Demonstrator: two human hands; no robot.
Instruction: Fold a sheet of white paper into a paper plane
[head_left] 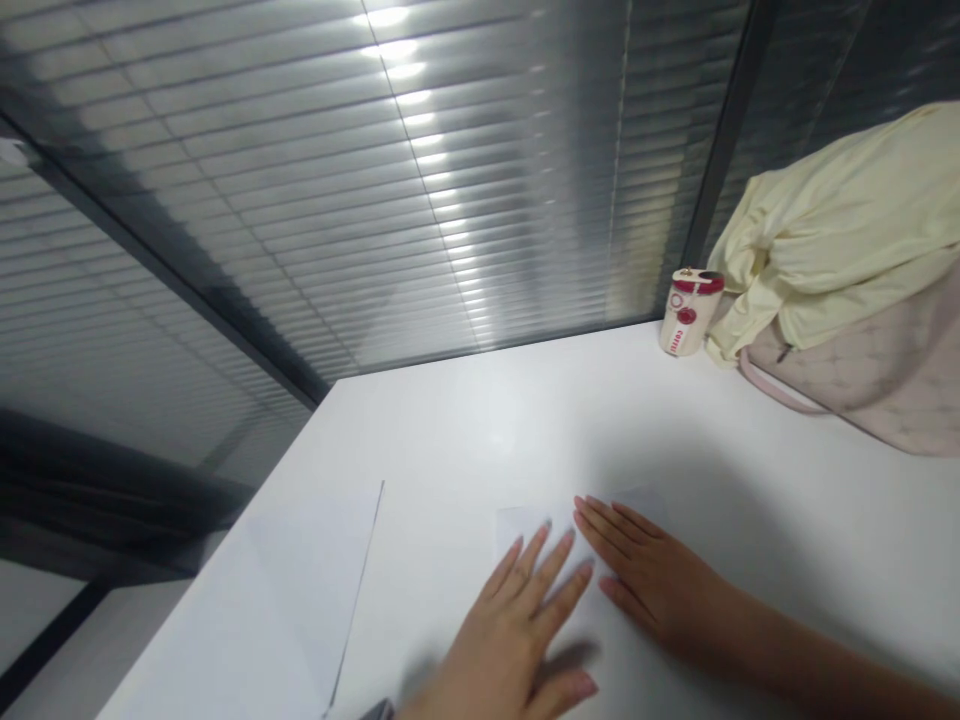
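Note:
A small white sheet of paper (514, 522) lies on the white table, its upper left corner showing beyond my fingers. Over its left part is my left hand (517, 620), fingers spread, thumb pointing right. My right hand (645, 570) rests flat on the right part of the paper, fingers stretched toward the upper left and its thumb a little apart. Both hands are close together without touching, and they cover much of the sheet.
Larger white paper (300, 590) lies at the left of the table (465, 430). A dark object (379, 710) shows at the bottom edge. At the back right stand a cream and red cup (688, 318), a pink quilted bag (885, 370) and pale yellow cloth (847, 230). Blinds rise behind.

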